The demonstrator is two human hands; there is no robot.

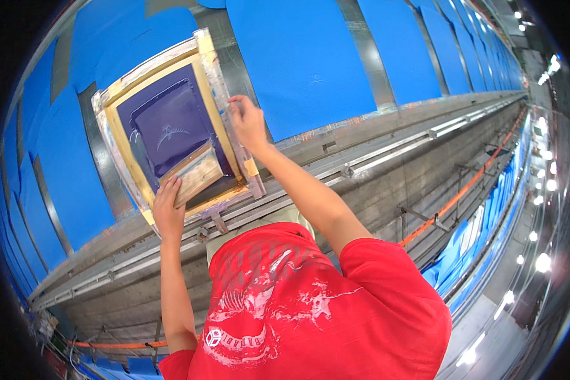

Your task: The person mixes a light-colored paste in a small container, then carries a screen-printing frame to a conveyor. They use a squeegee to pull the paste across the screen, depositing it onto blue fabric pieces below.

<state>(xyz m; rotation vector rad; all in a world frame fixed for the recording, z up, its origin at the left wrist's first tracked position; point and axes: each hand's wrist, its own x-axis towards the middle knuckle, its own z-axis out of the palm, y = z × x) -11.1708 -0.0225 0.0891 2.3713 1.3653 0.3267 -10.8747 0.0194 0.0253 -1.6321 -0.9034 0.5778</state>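
A screen printing frame (209,69) with pale, paint-stained wooden sides lies tilted on the long table. Inside its yellow border is a dark purple mesh (164,114) with a small pale curved design. Across the near end of the mesh rests a wooden-handled squeegee (200,177). My left hand (169,210) is closed around the squeegee's left end, fingers over the wood. At the frame's right side, my right hand (248,126) has its fingers curled against the outer edge. The squeegee's blade and the cloth under the screen are hidden.
Blue fabric panels (304,57) lie in a row along the table, with grey strips (366,54) between them. A metal rail (386,163) runs along the near edge, close to my body. Beyond an orange pipe (465,190) hangs more blue material (487,234).
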